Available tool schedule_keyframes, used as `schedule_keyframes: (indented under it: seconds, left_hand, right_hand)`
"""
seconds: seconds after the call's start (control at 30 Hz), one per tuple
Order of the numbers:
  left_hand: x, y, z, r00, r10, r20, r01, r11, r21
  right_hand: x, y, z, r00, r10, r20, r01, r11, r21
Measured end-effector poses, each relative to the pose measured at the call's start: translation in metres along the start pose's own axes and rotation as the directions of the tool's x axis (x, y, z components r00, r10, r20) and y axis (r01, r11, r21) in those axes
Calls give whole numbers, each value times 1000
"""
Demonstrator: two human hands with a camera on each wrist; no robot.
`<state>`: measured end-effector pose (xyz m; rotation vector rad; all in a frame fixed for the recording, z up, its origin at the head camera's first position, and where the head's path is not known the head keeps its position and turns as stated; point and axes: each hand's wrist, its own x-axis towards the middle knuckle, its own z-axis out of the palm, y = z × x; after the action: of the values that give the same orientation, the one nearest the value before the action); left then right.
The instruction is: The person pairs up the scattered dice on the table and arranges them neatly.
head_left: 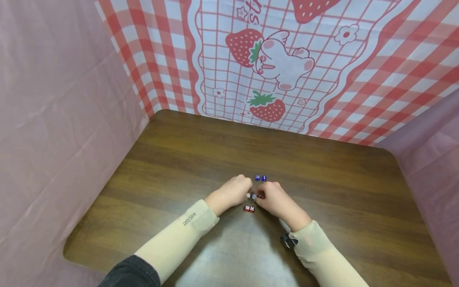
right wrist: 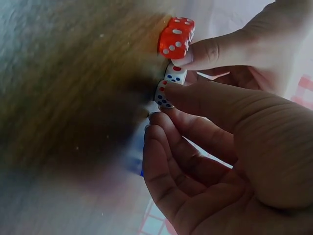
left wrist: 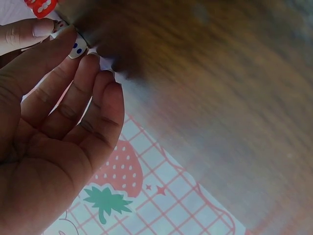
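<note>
On the brown table [head_left: 168, 159], the left hand [head_left: 234, 189] and right hand [head_left: 274, 198] are respectively pinching one white die [head_left: 248, 195] and another white die [head_left: 254, 196], which are sitting between the red dice [head_left: 247, 208] and blue dice [head_left: 257, 177]

left wrist view, red die [left wrist: 43, 6] cropped, tabletop [left wrist: 225, 83] blurred

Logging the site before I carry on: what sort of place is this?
Likely a curtained-off tabletop workspace, perhaps a makeshift booth: a brown wood-grain table, plain pink cloth hanging along its sides, and a red-checked strawberry-print cloth hanging behind it.
</note>
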<state>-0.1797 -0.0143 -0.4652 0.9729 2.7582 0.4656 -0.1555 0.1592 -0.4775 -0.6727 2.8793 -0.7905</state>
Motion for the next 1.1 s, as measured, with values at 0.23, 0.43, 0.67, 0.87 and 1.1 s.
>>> schedule_keyframes:
  seconds: [0.23, 0.43, 0.67, 0.87, 1.1]
  left_hand:
    - [0, 1, -2, 1000, 6, 4, -6, 1000, 0]
    - [0, 0, 0, 1000, 8, 6, -8, 1000, 2]
    - [0, 0, 0, 1000, 6, 18, -6, 1000, 3]
    - [-1, -2, 0, 999, 24, 25, -25, 1000, 13]
    - [-1, -3, -4, 998, 52, 33, -53, 998, 15]
  right_hand:
    - [1, -2, 5, 999, -42, -30, 43, 999, 14]
    - [1, -3, 6, 997, -59, -44, 61, 998, 32]
    - [0, -2, 8, 997, -59, -49, 61, 997, 42]
    - [0, -1, 9, 997, -62, -43, 65, 996, 55]
    - [2, 1, 8, 998, -59, -32, 60, 996, 59]
